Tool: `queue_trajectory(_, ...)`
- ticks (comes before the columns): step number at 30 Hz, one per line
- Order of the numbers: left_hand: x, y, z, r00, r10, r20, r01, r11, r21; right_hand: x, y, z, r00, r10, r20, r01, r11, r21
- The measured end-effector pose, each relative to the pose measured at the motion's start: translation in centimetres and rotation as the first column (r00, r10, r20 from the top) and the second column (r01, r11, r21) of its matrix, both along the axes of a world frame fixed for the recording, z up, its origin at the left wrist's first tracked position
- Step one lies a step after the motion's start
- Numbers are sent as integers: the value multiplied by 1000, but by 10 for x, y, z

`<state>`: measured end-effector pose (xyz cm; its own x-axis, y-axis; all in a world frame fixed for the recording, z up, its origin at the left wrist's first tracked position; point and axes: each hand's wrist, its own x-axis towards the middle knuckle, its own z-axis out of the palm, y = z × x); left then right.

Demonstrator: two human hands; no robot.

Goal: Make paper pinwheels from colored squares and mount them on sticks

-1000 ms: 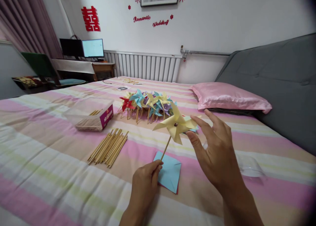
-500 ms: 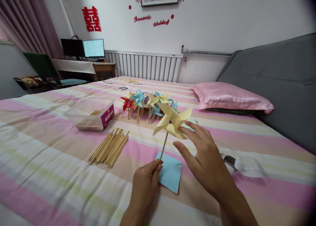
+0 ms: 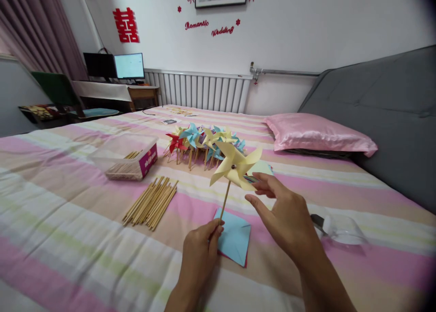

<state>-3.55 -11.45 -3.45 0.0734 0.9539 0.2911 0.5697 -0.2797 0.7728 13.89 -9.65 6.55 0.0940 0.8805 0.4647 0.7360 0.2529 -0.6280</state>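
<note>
My left hand (image 3: 199, 253) pinches the bottom of a wooden stick that carries a pale yellow paper pinwheel (image 3: 235, 165), held upright above the bed. My right hand (image 3: 284, 214) is open, fingers spread, with its fingertips at the lower right blade of the pinwheel. Under both hands lies a folded light blue paper square (image 3: 235, 237) on a red sheet. A heap of finished pinwheels (image 3: 202, 141) in red, blue, yellow and purple lies further back on the bed.
Loose wooden sticks (image 3: 150, 203) lie in a bundle to the left, behind them a clear box (image 3: 127, 157) with more sticks. A clear plastic piece (image 3: 342, 228) lies at the right. A pink pillow (image 3: 316, 135) and grey headboard (image 3: 384, 116) stand right.
My right hand came down from the upper right blade to the lower right blade, and the pinwheel's blades turned a little. My left hand kept its grip on the stick.
</note>
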Motion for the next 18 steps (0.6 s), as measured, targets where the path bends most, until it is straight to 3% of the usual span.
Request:
queue_trajectory(5, 0, 1, 0, 1000, 2, 0, -2, 1000, 6, 1, 1, 1, 990, 56, -128, -62, 997, -42)
queue_trajectory(11, 1, 2, 0, 1000, 13, 6, -13, 1000, 13, 2, 3, -1, 977, 48, -210, -49, 999, 1)
queue_trajectory(18, 0, 1, -1, 1000, 10, 0, -10, 1000, 28, 5, 1, -1, 973, 100, -210, -95, 995, 36)
